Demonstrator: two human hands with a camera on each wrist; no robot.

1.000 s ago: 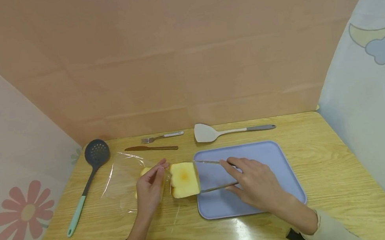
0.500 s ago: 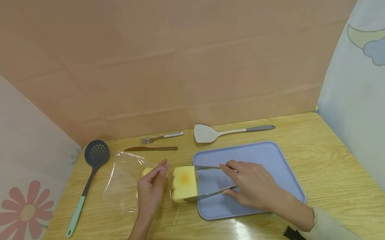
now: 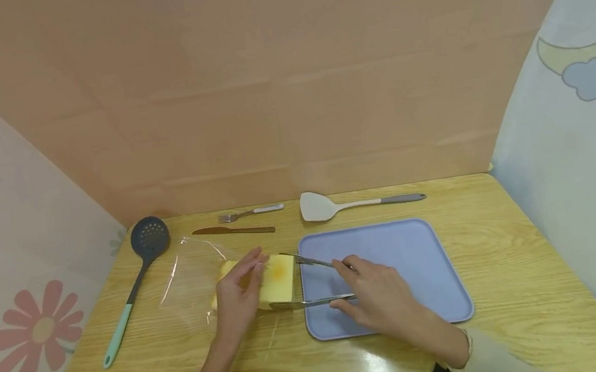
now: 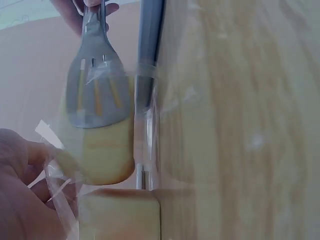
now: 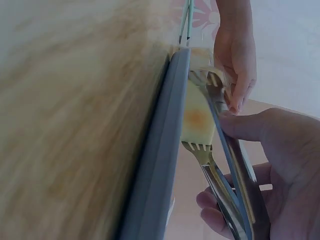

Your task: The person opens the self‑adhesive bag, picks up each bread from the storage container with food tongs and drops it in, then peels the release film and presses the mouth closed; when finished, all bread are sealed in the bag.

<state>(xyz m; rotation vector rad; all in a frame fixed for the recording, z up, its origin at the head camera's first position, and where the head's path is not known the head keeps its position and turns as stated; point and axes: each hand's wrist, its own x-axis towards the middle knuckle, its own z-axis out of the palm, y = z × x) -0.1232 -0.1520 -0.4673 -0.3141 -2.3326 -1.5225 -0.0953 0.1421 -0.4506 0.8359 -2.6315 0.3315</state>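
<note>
My right hand (image 3: 381, 290) grips metal tongs (image 5: 240, 175), whose slotted ends clasp a pale yellow toast slice (image 3: 281, 274) from its two sides. My left hand (image 3: 235, 294) pinches the edge of a clear plastic bag (image 3: 183, 285) at its mouth. Inside the bag lies another toast slice (image 4: 120, 215). In the left wrist view, clear film overlaps part of the tongs and the clasped slice. The two slices lie close together, end to end, at the bag's mouth. In the head view my left hand hides part of both.
A lavender tray (image 3: 391, 322) lies under the right hand and tongs. Behind it rests a white spatula (image 3: 319, 207); a fork (image 3: 251, 213) and a brown knife (image 3: 234, 230) lie behind the bag. A dark skimmer (image 3: 145, 246) is at the left. A wall closes the back.
My right hand has moved left with the tongs, bringing the clasped toast slice off the tray's edge and up against the bag's mouth. My left hand has stayed nearly still, pinching the bag.
</note>
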